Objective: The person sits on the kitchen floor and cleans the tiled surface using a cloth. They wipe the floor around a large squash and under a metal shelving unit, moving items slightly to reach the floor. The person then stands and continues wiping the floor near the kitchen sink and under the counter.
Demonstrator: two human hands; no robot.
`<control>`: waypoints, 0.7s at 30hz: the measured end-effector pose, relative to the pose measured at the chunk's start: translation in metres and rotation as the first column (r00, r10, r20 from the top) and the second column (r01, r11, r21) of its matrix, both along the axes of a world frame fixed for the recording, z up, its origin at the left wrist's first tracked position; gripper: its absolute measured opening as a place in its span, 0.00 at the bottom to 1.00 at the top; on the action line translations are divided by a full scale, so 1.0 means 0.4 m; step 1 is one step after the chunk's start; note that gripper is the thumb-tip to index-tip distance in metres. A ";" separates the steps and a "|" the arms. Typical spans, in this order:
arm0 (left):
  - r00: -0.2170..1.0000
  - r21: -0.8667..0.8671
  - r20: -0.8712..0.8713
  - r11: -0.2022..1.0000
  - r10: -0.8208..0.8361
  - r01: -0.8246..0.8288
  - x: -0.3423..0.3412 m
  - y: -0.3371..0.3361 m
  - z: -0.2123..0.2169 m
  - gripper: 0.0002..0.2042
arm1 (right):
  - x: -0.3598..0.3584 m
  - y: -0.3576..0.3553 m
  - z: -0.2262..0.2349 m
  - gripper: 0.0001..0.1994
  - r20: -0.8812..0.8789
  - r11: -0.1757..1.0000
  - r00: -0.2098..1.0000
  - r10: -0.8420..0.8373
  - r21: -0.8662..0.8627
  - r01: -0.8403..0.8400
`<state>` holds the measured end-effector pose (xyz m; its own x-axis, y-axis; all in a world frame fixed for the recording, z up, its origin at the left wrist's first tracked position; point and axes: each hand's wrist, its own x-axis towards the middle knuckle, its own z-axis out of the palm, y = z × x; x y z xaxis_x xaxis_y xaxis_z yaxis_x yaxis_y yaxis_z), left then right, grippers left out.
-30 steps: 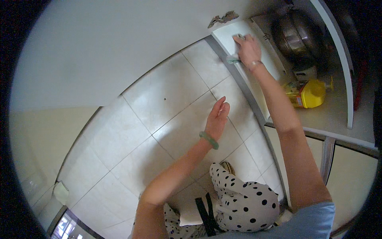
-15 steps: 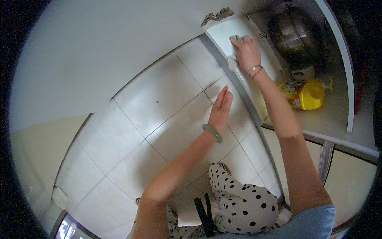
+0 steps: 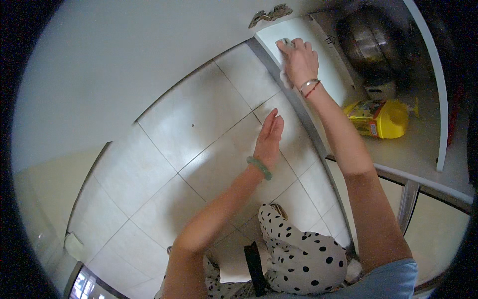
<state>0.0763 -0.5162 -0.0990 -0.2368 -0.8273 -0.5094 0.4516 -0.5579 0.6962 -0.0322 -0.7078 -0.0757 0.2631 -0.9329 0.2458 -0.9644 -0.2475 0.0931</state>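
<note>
My right hand [image 3: 302,62] is closed on a crumpled pale cloth [image 3: 285,79] and presses it against the white inner panel [image 3: 326,62] of an open cabinet, near its outer edge. Part of the cloth hangs out below the hand, and the rest is hidden under the fingers. Over the tiled floor, my left hand [image 3: 269,139] hovers with its fingers stretched out and nothing in it. A green bangle [image 3: 259,168] circles that wrist.
Inside the cabinet, a yellow pump bottle [image 3: 391,118] lies on its side near a dark round metal pot [image 3: 371,42]. A metal hinge [image 3: 270,16] joins the large white door [image 3: 124,65] at the left. Pale tiles [image 3: 199,149] cover the floor.
My right hand has slid the cloth slightly left and up along the panel. The left hand has shifted a little left, its fingers still stretched out.
</note>
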 end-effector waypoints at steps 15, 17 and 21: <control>0.999 0.038 0.055 0.999 0.001 -0.003 0.070 0.042 -0.028 0.31 | 0.015 -0.037 0.022 0.14 -0.200 0.999 0.980 0.008 -0.038 -0.016; 0.999 0.067 0.037 0.997 -0.035 0.032 0.053 0.049 -0.030 0.31 | 0.012 -0.098 0.028 0.14 -0.223 0.998 0.974 -0.051 -0.053 0.040; 0.997 0.001 0.051 0.998 -0.062 0.062 0.049 0.034 -0.039 0.32 | 0.007 -0.087 0.004 0.15 -0.140 0.997 0.988 -0.062 0.041 0.068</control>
<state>0.0960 -0.5027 -0.1147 -0.2610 -0.8121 -0.5219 0.3803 -0.5834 0.7176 -0.0295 -0.7426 -0.0743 0.2297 -0.9586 0.1681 -0.9573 -0.1914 0.2166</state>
